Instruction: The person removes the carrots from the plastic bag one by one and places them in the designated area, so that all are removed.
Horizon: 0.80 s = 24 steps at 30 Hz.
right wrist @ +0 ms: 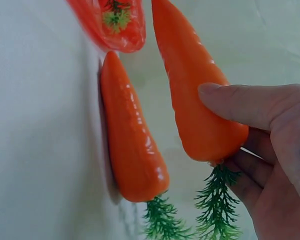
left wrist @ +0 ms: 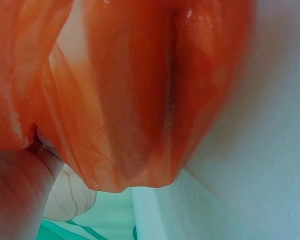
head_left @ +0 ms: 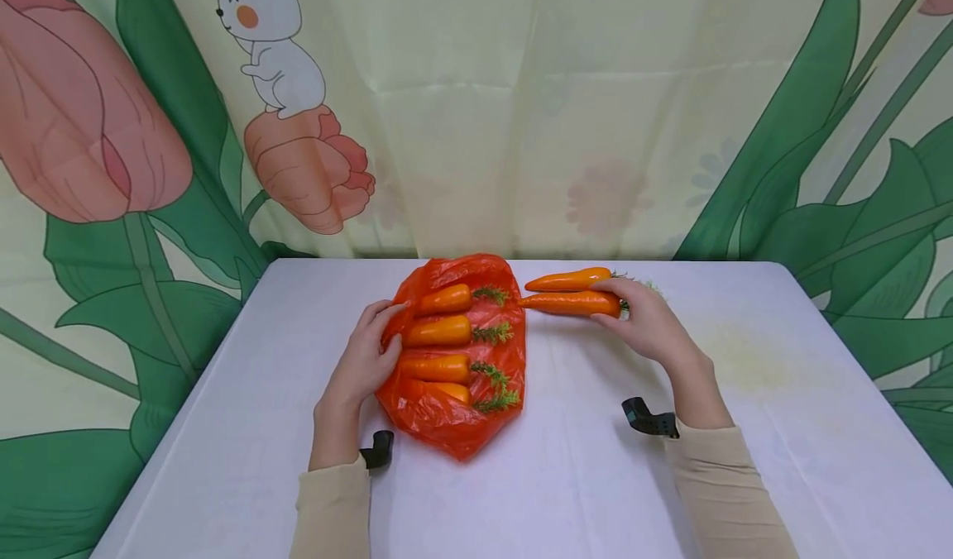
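A red plastic bag (head_left: 462,439) lies on the table with several carrots (head_left: 439,332) in it, their green tops pointing right. My left hand (head_left: 366,356) grips the bag's left edge; in the left wrist view the thin red film hangs close in front of the camera. My right hand (head_left: 648,323) holds a carrot (right wrist: 195,100) near its leafy end, thumb on top and fingers beneath, its tip pointing at the bag. Just behind it, another carrot (right wrist: 132,140) lies on the table, apart from the fingers.
A white-covered table (head_left: 566,476) spreads under everything. Behind its far edge hangs a printed curtain (head_left: 462,129) with tulips, leaves and a rabbit. Black wrist cameras (head_left: 648,418) sit on both wrists.
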{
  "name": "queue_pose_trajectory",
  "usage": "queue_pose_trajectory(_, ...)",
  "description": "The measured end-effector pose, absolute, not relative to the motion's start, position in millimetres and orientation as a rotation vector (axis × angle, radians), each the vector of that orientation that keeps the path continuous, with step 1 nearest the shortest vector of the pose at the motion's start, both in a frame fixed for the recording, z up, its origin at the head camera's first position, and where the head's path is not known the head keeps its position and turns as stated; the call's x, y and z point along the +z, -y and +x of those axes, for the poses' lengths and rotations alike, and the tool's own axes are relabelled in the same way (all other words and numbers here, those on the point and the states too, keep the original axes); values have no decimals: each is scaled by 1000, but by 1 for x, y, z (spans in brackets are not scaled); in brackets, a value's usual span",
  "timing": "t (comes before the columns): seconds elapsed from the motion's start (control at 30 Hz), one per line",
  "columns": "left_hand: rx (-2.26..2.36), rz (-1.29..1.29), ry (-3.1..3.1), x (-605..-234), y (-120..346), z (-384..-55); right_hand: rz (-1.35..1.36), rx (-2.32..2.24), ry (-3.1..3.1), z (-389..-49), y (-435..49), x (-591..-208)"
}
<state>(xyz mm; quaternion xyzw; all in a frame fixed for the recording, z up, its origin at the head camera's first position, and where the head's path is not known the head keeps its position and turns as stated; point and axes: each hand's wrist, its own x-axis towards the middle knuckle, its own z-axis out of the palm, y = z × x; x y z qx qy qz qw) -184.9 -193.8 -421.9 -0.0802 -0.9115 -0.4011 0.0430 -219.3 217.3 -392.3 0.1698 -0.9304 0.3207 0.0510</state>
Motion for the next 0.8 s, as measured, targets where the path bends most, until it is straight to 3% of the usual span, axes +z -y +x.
queue_pose_trajectory(0.8,-1260,-225,2818,-421,192,-184,583,964,2854,-230,-232,-425)
